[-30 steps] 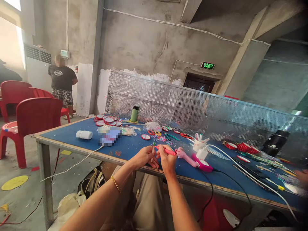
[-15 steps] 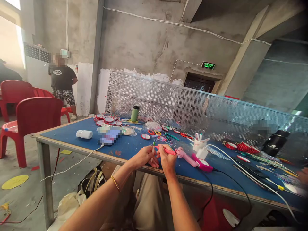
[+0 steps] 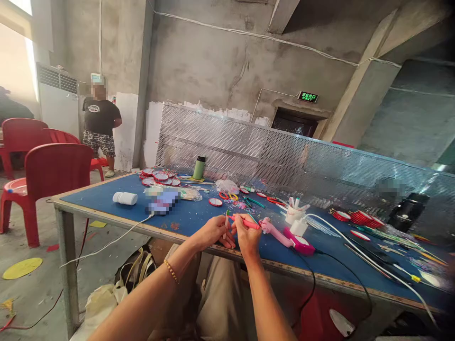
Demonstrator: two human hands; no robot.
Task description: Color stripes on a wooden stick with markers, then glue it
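My left hand point(image 3: 212, 231) is closed around a thin pale stick point(image 3: 225, 225) with a green tip, held upright near the table's front edge. In my right hand point(image 3: 247, 237) is a pink pen-like tool point(image 3: 250, 223), its tip pointing left and close to the green end of the stick; whether they touch I cannot tell. To the right of my hands lies a pink handheld device point(image 3: 275, 232) beside a magenta block point(image 3: 300, 241). A round red-rimmed disc point(image 3: 215, 202) rests on the blue table point(image 3: 192, 215) beyond my hands.
Red-rimmed discs point(image 3: 160, 176) are piled at the back left, near a green bottle point(image 3: 199, 167). A white bottle point(image 3: 124, 198) lies on its side. Pliers point(image 3: 254, 202), a white cup point(image 3: 294, 214) of sticks and a white cable point(image 3: 355, 246) are rightward. Behind stands a perforated metal screen point(image 3: 227, 147).
The person in the background has shifted slightly to the right. My hands, the stick and the pink tool stay in nearly the same place.
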